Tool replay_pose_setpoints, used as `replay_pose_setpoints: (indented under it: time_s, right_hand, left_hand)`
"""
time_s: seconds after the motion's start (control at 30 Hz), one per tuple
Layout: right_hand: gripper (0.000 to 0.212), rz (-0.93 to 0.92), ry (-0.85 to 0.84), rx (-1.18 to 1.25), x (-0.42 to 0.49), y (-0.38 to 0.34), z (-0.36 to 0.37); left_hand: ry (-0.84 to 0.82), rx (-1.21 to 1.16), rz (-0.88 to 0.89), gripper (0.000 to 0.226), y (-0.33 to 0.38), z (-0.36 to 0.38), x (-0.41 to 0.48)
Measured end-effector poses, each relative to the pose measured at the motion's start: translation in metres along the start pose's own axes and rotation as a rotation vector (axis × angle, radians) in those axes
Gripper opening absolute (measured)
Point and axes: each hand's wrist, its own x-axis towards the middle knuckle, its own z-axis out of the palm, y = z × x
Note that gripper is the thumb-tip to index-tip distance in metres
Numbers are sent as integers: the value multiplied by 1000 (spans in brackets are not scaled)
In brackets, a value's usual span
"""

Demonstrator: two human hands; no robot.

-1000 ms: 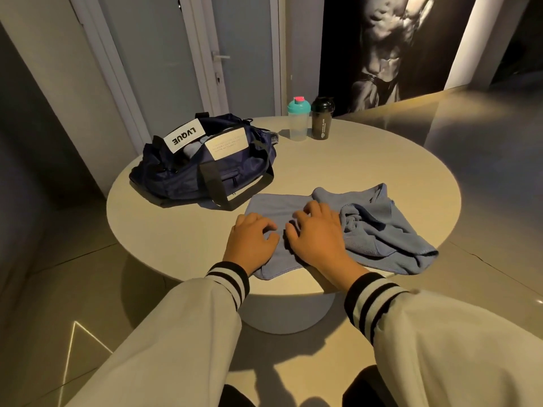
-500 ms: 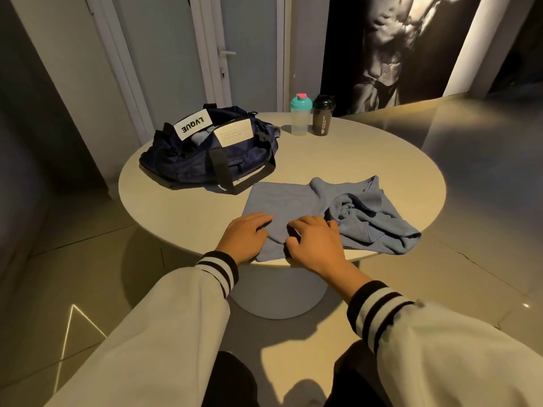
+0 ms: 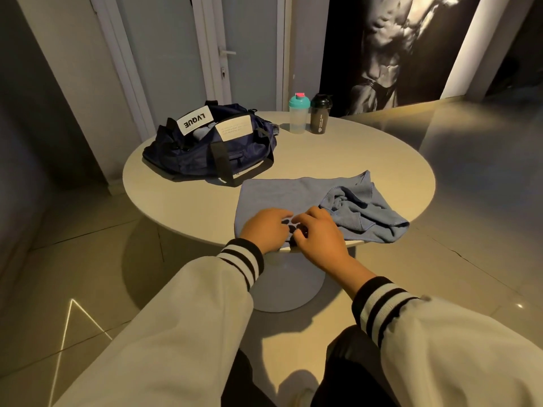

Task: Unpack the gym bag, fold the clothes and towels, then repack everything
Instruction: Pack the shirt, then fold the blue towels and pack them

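Both hands are set close together, side by side, at the near edge of the blue towel [image 3: 293,195]. The left hand [image 3: 266,229] and the right hand [image 3: 320,235] are bent at the fingers over the cloth, and whether the hem is pinched or only pressed cannot be told. The towel is spread on the near side of the round table [image 3: 182,198]. Its left part lies flat and its right part is bunched into a heap [image 3: 367,212] that reaches the rim. The gym bag [image 3: 199,154] is set behind it at the far left, with one black strap just beside the towel's far corner.

The step in hand is judged to be the flattening of the towel before its first fold. The heap is best drawn out flat first. The hem should be taken at two corners with the hands moved apart, the edges matched, and the crease smoothed from the middle outward. Care is needed that the cloth is not dragged off the rim.

"LVQUE" is read, upside down, on a white patch [image 3: 194,122] on the bag. A second pale patch [image 3: 235,131] carries small print that cannot be read. White lettering on the black shaker [image 3: 320,117] is too small to read, and none is seen on the teal-lidded shaker [image 3: 298,116]
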Motion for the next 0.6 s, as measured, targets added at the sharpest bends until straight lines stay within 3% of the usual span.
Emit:
replay_pose_setpoints:
  time_s: [0.07,0.2,0.3,0.43,0.5,0.6]
  right_hand:
    - [24,4,23,-31,-2,5,-6]
    - [27,114,94,-198,-6,29,-22]
    - [30,241,53,-272,-9,43,-23]
    - [25,235,38,-214,-7,48,-21]
    - [18,246,0,-241,-4,52,-28]
    - [20,323,-6,-317,0,61,-41]
  left_hand:
    - [-69,24,41,39,1,11,2]
    - [-180,329,30,51,-10,11,11]
    - [-168,441,-15,50,-4,6,20]
    - [14,284,118,40,22,27,26]
    - [-43,206,195,47,30,40,26]
    - [-222,356,200,62,33,46,24]
